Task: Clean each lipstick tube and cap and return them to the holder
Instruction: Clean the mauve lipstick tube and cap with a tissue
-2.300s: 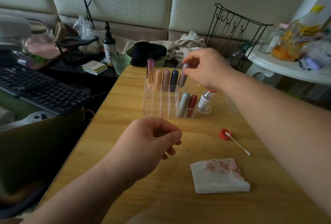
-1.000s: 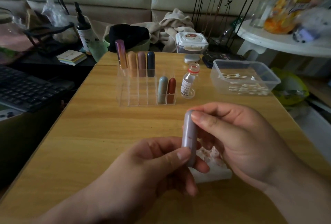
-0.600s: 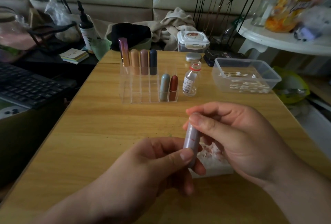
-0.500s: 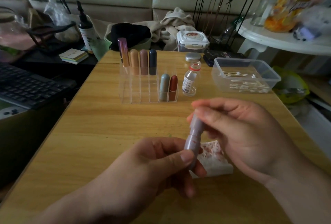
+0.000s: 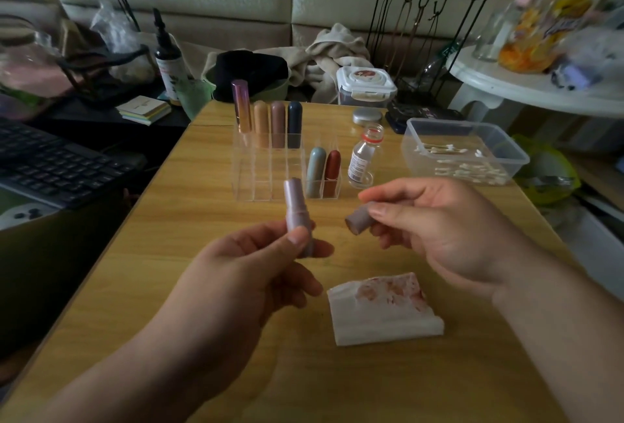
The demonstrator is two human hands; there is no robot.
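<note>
The left hand holds the lipstick tube upright over the near middle of the bench, its fingers clenched round the lower barrel. The right hand pinches the cap, which is off the tube. The cap sits just right of the tube, not touching it, with its open mouth turned toward it.

Both pieces look small, light and stiff, with smooth pale mauve shells that would likely turn slippery once damp with cleaner. The tube is best held low on the barrel, as it is now. That keeps skin off the narrower upper sleeve and the soft stick inside, which would smear or dent easily. The cap is hollow, so a hold at its closed end leaves the rim and the inside open to wiping.

Counted:
- One open tube and one loose cap are in the hands.
- Six capped lipsticks stand in the clear holder on the far side: four along its far row and two at the right end of its near row.
- One small glass bottle stands just right of the holder.
- One folded, red-stained pad lies on the near right.
- One plastic tub at the far right holds swabs, too many and too tangled to count.
</note>
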